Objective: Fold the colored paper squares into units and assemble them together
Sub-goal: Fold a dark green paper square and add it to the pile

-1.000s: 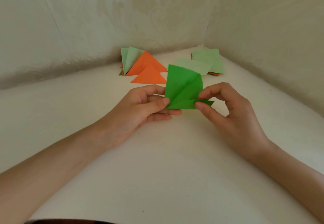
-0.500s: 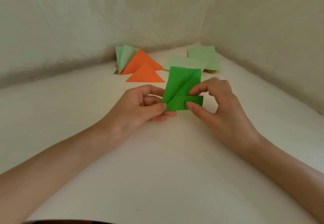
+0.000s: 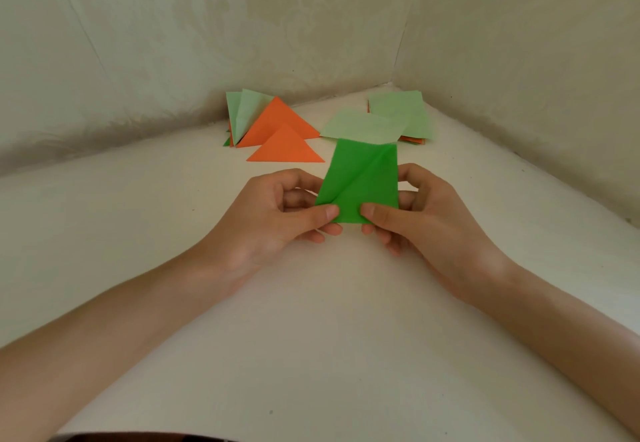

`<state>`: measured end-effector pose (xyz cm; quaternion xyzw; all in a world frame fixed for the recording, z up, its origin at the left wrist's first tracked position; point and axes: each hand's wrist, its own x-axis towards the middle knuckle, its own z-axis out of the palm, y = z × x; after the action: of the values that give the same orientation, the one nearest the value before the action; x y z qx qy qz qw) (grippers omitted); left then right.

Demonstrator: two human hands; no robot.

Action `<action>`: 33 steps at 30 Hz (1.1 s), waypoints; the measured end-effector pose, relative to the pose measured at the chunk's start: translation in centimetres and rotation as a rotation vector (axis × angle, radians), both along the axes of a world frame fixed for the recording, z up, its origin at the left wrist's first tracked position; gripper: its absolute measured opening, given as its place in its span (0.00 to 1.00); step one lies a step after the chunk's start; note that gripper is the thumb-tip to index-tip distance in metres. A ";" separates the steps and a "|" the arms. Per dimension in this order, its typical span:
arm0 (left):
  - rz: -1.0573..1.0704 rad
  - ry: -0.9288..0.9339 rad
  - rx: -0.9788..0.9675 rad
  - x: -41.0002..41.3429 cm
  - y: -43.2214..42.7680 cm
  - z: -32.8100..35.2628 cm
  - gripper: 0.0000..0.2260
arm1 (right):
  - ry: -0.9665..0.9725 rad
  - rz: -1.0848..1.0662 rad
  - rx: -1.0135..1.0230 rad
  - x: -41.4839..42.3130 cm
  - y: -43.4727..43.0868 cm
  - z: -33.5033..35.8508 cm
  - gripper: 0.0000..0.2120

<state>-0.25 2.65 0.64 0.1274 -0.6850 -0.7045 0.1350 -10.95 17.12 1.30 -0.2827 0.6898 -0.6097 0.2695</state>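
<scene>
Pale surface; green paper, lower corners beneath left hand, right hand.

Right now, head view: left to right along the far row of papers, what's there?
Pale green folded pieces → large orange triangle → loose pale green sheet → pale green square stack.

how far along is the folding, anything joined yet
Done: two orange triangles and some pale green pieces sit folded at the back. In hand: left hand and right hand pinch a green sheet with a diagonal crease. Left: the stack of flat squares, and all assembly; nothing looks joined.
</scene>
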 end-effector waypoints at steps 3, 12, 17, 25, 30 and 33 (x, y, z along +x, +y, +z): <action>0.017 0.015 0.023 0.0 -0.2 0.1 0.09 | -0.024 -0.001 -0.023 -0.3 0.2 0.2 0.07; -0.033 0.014 0.156 0.2 -0.6 0.5 0.08 | -0.176 0.025 -0.077 -1.0 0.4 0.2 0.07; -0.026 0.011 0.116 0.2 -0.5 0.3 0.08 | -0.247 0.052 -0.102 -0.9 0.4 0.4 0.07; 0.030 0.007 -0.008 0.2 -0.2 0.0 0.08 | -0.112 0.090 -0.045 -0.5 0.6 0.7 0.26; 0.033 0.009 -0.060 0.2 -0.2 -0.1 0.06 | -0.024 0.060 -0.025 -0.5 0.6 0.2 0.13; 0.045 0.019 -0.073 0.1 -0.3 -0.2 0.06 | 0.012 0.040 -0.049 -0.6 0.5 -0.3 0.06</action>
<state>-0.14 2.32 0.48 0.1313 -0.7057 -0.6772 0.1617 -11.56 17.66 0.97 -0.3064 0.6704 -0.6194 0.2704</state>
